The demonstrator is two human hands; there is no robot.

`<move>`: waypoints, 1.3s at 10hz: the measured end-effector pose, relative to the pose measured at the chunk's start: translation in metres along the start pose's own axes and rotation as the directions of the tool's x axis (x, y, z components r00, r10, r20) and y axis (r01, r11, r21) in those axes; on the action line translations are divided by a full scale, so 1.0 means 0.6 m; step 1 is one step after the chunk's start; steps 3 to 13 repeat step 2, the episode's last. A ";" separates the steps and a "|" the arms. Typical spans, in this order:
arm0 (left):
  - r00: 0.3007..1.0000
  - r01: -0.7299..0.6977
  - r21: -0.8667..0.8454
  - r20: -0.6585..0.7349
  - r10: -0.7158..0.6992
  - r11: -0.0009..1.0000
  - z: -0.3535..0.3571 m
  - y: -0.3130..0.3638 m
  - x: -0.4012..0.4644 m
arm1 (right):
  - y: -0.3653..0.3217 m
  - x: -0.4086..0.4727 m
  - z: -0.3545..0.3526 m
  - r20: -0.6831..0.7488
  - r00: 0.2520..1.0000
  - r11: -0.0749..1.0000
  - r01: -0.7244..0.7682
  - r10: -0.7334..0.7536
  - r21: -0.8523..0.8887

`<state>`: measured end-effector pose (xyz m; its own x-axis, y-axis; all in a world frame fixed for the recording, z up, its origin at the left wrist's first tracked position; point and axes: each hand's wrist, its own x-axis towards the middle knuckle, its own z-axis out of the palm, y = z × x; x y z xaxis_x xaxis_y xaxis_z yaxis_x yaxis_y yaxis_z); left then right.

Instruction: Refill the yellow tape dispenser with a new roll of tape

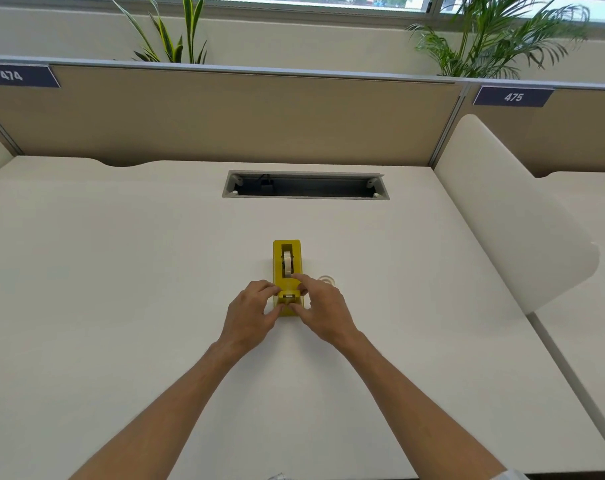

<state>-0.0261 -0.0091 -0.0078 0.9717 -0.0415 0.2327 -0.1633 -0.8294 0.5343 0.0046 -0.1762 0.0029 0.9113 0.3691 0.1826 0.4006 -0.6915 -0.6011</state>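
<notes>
The yellow tape dispenser (286, 251) lies on the white desk (121, 271), its long side pointing away from me. A pale roll of tape (287, 264) sits upright in its well. My left hand (251, 315) grips the near end of the dispenser from the left, thumb and fingers against its side. My right hand (323, 311) holds the same end from the right, fingertips by the cutter. Just behind my right hand a small clear ring, perhaps an empty tape core (327, 280), rests on the desk, partly hidden.
A grey cable slot (305, 186) opens in the desk beyond the dispenser. A beige partition (225, 116) closes the back, and a white curved divider (502, 209) stands on the right. Plants rise behind the partition.
</notes>
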 end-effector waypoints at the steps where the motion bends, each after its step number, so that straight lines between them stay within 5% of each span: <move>1: 1.000 -0.010 0.005 0.013 0.010 1.000 -0.005 0.004 0.000 | 0.000 -0.005 0.001 0.000 1.000 1.000 0.018 -0.018 0.003; 13: 1.000 -0.015 -0.002 0.021 0.015 1.000 -0.009 -0.004 0.000 | 0.011 -0.008 0.003 -0.026 1.000 1.000 0.006 -0.007 -0.017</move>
